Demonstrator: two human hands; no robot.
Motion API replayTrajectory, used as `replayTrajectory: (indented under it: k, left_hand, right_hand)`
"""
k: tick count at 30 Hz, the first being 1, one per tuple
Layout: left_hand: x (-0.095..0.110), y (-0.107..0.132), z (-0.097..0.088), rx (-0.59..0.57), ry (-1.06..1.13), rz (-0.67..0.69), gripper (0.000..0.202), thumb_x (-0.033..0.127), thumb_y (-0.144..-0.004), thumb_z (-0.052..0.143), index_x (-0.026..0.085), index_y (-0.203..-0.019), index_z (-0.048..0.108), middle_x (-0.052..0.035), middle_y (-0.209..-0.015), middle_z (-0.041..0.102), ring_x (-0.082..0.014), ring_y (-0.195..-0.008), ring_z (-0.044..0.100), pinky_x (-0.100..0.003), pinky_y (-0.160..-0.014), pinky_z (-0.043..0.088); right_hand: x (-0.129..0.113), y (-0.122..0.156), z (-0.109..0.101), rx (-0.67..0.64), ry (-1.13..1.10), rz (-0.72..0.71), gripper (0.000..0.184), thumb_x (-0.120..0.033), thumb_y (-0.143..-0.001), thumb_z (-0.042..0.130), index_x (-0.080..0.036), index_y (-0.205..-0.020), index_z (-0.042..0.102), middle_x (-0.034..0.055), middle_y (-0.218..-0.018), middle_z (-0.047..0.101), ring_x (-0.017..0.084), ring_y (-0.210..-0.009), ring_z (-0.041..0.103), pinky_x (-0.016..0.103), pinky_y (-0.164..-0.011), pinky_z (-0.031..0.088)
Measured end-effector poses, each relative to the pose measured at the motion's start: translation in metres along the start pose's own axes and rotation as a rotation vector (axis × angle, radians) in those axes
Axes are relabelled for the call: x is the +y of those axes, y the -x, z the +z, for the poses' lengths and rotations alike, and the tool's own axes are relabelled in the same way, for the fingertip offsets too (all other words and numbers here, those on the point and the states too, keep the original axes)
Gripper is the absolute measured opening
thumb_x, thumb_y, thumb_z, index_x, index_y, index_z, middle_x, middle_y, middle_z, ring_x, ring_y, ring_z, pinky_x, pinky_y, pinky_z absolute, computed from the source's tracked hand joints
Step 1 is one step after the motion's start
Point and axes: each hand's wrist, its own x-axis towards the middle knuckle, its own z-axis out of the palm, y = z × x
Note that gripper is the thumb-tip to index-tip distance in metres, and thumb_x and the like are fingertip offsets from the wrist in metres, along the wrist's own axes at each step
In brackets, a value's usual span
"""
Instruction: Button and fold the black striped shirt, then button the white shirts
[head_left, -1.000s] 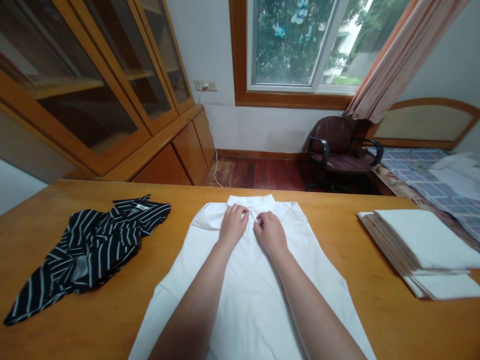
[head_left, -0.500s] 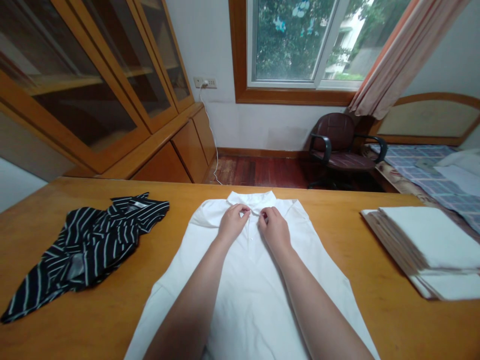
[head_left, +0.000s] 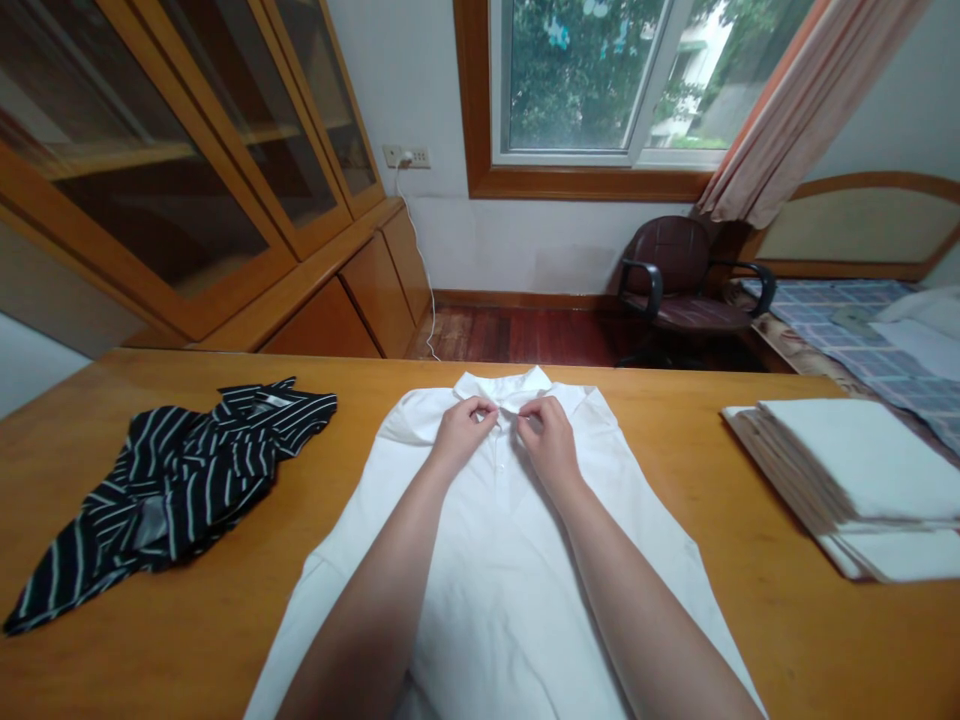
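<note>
A white collared shirt lies spread front side up on the wooden table, its collar toward the far edge. Just below the collar, my left hand pinches the shirt's front at the left of the neck opening. My right hand pinches the cloth on the other side, its fingertips a short gap from the left ones. Small buttons show faintly on the placket beneath them. What exactly lies between the fingertips is too small to make out beyond white cloth.
On the left of the table lies a crumpled black-and-white striped garment. A stack of folded white sheets or boards sits at the right. Beyond stand a glass-fronted cabinet, an office chair and a bed.
My fingers have shifted slightly at the neck opening, the right hand lifting a little with its pinch. The whole view has tilted slightly; the shirt stays in place.
</note>
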Motion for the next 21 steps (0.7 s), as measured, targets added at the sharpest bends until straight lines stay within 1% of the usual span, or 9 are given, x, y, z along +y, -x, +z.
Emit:
replayTrajectory:
  k: [3, 5, 6, 8, 11, 13, 15, 17, 21]
  left_hand:
    - [-0.001, -0.0001, -0.0016, -0.02, 0.065, -0.028, 0.019, 0.032, -0.077, 0.065, 0.017, -0.086, 0.072, -0.0032, -0.086, 0.073, -0.0168, -0.076, 0.062, -0.027, -0.071, 0.047]
    - [-0.0014, -0.0002, -0.0029, -0.049, 0.073, -0.043, 0.021, 0.033, -0.076, 0.066, 0.017, -0.088, 0.072, -0.0038, -0.086, 0.074, -0.0174, -0.075, 0.062, -0.027, -0.07, 0.047]
    - [-0.0016, -0.0003, -0.0036, -0.066, 0.066, -0.04, 0.022, 0.033, -0.075, 0.066, 0.016, -0.088, 0.073, -0.0038, -0.085, 0.073, -0.0175, -0.075, 0.062, -0.027, -0.07, 0.047]
    - [-0.0022, -0.0007, -0.0049, -0.101, 0.044, -0.019, 0.022, 0.033, -0.075, 0.065, 0.017, -0.087, 0.073, -0.0035, -0.085, 0.073, -0.0172, -0.074, 0.061, -0.027, -0.069, 0.046]
    - [-0.004, -0.0017, -0.0061, -0.128, 0.013, 0.003, 0.02, 0.032, -0.075, 0.064, 0.017, -0.085, 0.072, -0.0021, -0.081, 0.071, -0.0158, -0.07, 0.058, -0.026, -0.066, 0.044]
    - [-0.0052, -0.0024, -0.0065, -0.134, -0.001, 0.003, 0.018, 0.031, -0.075, 0.064, 0.017, -0.084, 0.072, -0.0005, -0.075, 0.067, -0.0145, -0.066, 0.054, -0.025, -0.062, 0.042]
    - [-0.006, -0.0029, -0.007, -0.136, -0.002, 0.003, 0.018, 0.03, -0.074, 0.064, 0.017, -0.083, 0.071, 0.0011, -0.07, 0.063, -0.0137, -0.063, 0.051, -0.024, -0.059, 0.039]
    - [-0.0062, -0.003, -0.0077, -0.148, 0.016, 0.003, 0.018, 0.031, -0.075, 0.063, 0.017, -0.084, 0.07, 0.0017, -0.068, 0.061, -0.0134, -0.063, 0.051, -0.024, -0.059, 0.038]
    - [-0.0071, -0.0031, -0.0089, -0.182, 0.069, 0.005, 0.018, 0.031, -0.076, 0.062, 0.017, -0.085, 0.069, 0.001, -0.073, 0.063, -0.0143, -0.067, 0.055, -0.024, -0.063, 0.041]
  right_hand:
    - [0.0025, 0.0004, 0.0001, 0.101, 0.015, 0.092, 0.007, -0.024, -0.082, 0.057, -0.023, -0.082, 0.05, 0.0036, -0.087, 0.057, 0.019, -0.084, 0.056, 0.03, -0.077, 0.049]
    - [0.0027, 0.0012, -0.0008, 0.126, 0.02, 0.175, 0.009, -0.023, -0.08, 0.057, -0.023, -0.078, 0.048, 0.0001, -0.078, 0.056, 0.017, -0.074, 0.055, 0.028, -0.07, 0.046]
    - [0.0023, 0.0017, -0.0014, 0.1, 0.022, 0.216, 0.009, -0.022, -0.08, 0.056, -0.023, -0.075, 0.048, -0.0018, -0.072, 0.056, 0.016, -0.068, 0.054, 0.026, -0.066, 0.044]
    - [0.0005, 0.0027, -0.0025, 0.0, 0.021, 0.265, 0.013, -0.022, -0.082, 0.054, -0.023, -0.069, 0.051, -0.0038, -0.063, 0.056, 0.015, -0.061, 0.054, 0.025, -0.062, 0.041]
    - [-0.0027, 0.0028, -0.0027, -0.148, 0.029, 0.206, 0.027, -0.026, -0.09, 0.051, -0.021, -0.064, 0.059, -0.0013, -0.063, 0.062, 0.016, -0.064, 0.058, 0.025, -0.064, 0.041]
    - [-0.0036, 0.0019, -0.0018, -0.185, 0.047, 0.123, 0.03, -0.026, -0.093, 0.049, -0.021, -0.067, 0.064, 0.0008, -0.07, 0.066, 0.016, -0.069, 0.06, 0.025, -0.066, 0.042]
    - [-0.003, 0.0009, -0.0002, -0.194, 0.061, 0.065, 0.026, -0.022, -0.091, 0.05, -0.02, -0.071, 0.067, 0.0026, -0.077, 0.068, 0.017, -0.074, 0.061, 0.025, -0.068, 0.043]
    - [-0.0015, 0.0005, 0.0019, -0.199, 0.064, 0.043, 0.02, -0.019, -0.089, 0.053, -0.02, -0.079, 0.07, 0.0039, -0.083, 0.069, 0.018, -0.078, 0.062, 0.026, -0.07, 0.044]
    - [0.0011, 0.0018, 0.0066, -0.219, 0.075, 0.033, 0.012, -0.022, -0.087, 0.063, -0.02, -0.095, 0.072, 0.0052, -0.094, 0.069, 0.02, -0.084, 0.062, 0.028, -0.075, 0.047]
